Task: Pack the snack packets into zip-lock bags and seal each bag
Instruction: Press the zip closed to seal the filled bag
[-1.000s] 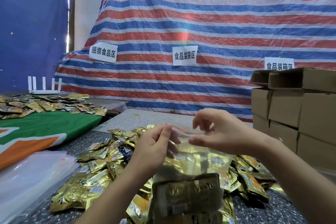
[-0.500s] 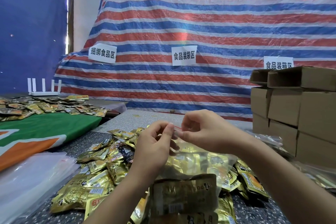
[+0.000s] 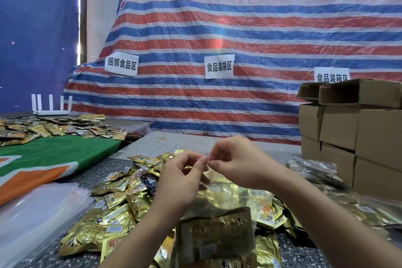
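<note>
A clear zip-lock bag [image 3: 230, 209] filled with gold snack packets hangs upright in front of me. Both hands meet at its red-lined top edge. My left hand [image 3: 180, 183] pinches the strip between thumb and forefinger. Fingertip to fingertip with it, my right hand [image 3: 237, 163] pinches the same strip. A heap of loose gold snack packets [image 3: 113, 200] lies on the speckled table [image 3: 91, 174] under and around the bag.
A stack of empty clear bags [image 3: 37, 213] lies at the left. Filled bags [image 3: 313, 169] rest at the right beside stacked cardboard boxes [image 3: 356, 137]. A green and orange cloth [image 3: 50, 154] with more packets [image 3: 43, 129] covers the left table. A striped tarp [image 3: 239, 39] hangs behind.
My right hand slid left along the bag's top edge until it met my left hand. The bag's mouth, open a second ago, is now pressed together between the fingertips.
</note>
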### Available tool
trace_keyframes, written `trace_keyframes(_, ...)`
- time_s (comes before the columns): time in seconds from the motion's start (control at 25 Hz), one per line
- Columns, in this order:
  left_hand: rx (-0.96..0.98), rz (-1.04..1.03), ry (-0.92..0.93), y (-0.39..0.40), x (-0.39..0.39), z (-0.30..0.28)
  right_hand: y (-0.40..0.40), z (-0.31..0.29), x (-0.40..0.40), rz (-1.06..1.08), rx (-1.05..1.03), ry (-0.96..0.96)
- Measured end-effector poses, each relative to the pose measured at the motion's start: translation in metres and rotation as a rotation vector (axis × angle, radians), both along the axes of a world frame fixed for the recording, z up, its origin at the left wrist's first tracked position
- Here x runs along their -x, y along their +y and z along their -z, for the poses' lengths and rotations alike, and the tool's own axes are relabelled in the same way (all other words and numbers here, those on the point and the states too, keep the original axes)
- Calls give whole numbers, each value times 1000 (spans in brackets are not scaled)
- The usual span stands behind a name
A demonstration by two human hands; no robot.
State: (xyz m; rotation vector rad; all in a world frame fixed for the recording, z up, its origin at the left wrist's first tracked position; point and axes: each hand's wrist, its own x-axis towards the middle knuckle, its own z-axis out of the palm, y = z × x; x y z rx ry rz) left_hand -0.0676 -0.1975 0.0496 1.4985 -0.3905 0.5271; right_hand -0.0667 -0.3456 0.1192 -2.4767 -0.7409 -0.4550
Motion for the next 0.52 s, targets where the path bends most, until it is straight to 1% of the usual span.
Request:
trace_keyframes(0.16, 3, -12, 8, 2, 1, -1, 2, 0, 1, 1, -18, 40)
trace_keyframes(0.32, 41, 71, 49, 7, 2, -7, 2, -5, 5, 6, -59, 55)
trace_keyframes(0.52, 32, 160, 66, 11, 7, -19, -2, -17, 12, 13, -103, 89)
